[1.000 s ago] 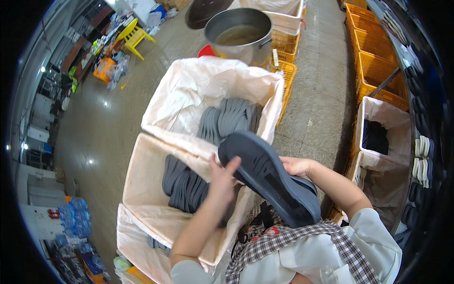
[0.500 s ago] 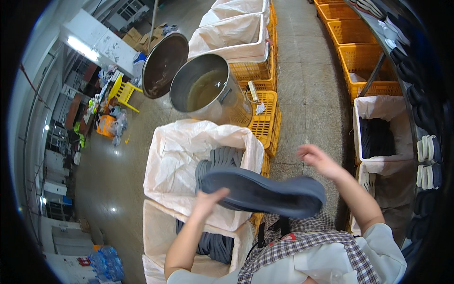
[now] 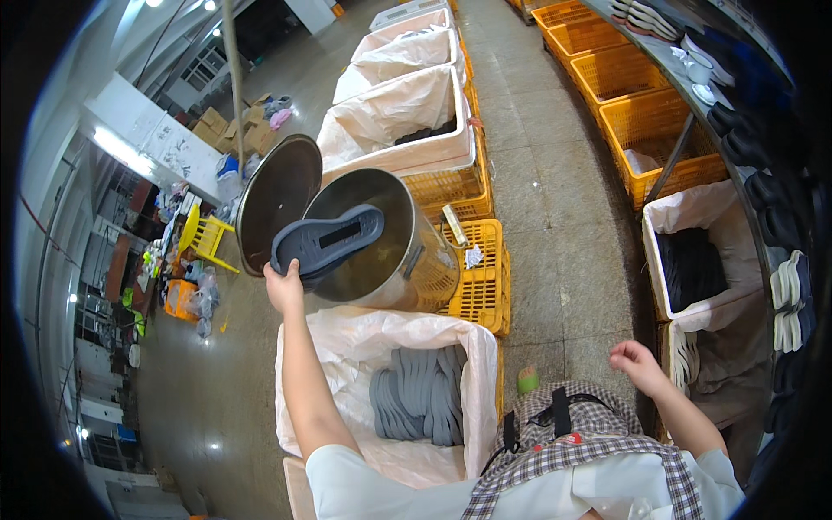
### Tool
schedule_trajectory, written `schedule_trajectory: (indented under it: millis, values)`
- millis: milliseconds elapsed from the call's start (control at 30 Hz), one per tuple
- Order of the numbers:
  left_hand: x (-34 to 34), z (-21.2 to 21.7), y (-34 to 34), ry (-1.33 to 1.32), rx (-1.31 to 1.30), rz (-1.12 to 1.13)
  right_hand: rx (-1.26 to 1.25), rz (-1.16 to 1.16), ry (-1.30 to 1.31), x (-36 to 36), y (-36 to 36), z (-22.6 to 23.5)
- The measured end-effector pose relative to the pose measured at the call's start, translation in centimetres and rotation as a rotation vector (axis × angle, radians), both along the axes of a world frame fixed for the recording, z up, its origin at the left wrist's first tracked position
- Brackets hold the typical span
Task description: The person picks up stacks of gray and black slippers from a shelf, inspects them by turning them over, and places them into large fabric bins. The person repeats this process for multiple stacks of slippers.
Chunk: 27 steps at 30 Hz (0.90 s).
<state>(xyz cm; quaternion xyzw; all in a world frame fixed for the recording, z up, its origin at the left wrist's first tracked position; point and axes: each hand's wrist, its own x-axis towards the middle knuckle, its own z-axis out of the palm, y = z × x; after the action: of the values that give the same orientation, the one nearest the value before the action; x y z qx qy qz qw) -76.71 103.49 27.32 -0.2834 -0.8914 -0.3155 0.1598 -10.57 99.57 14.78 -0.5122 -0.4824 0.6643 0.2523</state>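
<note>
My left hand [image 3: 283, 288] is stretched forward and grips a dark grey shoe sole [image 3: 328, 243] by its near end. The sole hangs flat over the mouth of a large steel pot [image 3: 407, 269] that holds brownish liquid. The pot's round lid [image 3: 276, 201] leans beside it on the left. My right hand [image 3: 637, 362] is low at the right, fingers loosely apart, holding nothing. Just below the pot stands a white-lined bin [image 3: 347, 342] with a stack of grey soles [image 3: 416, 394].
Yellow plastic crates [image 3: 481, 286] sit under and right of the pot, with more [image 3: 646, 113] along the right aisle. Further white-lined bins [image 3: 399, 113] stand behind the pot. A lined bin of dark soles [image 3: 693, 264] is at the right, beside racks of shoe parts [image 3: 784, 217].
My left hand took the sole alone and carried it forward from over the bin to above the pot. My right hand let go and dropped to the right.
</note>
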Motion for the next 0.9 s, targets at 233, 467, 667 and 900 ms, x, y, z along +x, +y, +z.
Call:
schedule_trajectory:
  millis: [233, 467, 667, 900]
  values:
    - [-2.7, -4.5, 6.1, 0.144, -0.400, -0.128, -0.083, -0.108, -0.159, 1.0, -2.3, -1.7]
    - [-3.6, -8.6, 10.8, 0.201, -0.624, -0.372, -0.122, -0.126, -0.268, 0.9, -4.3, -2.8]
    - [-2.5, -11.9, 12.7, 0.205, -0.672, -0.422, -0.116, -0.079, -0.331, 0.1, -5.5, -3.1]
    - [-1.1, -11.0, 12.2, 0.229, -0.636, -0.459, -0.093, -0.007, -0.395, 0.2, -5.1, -3.1]
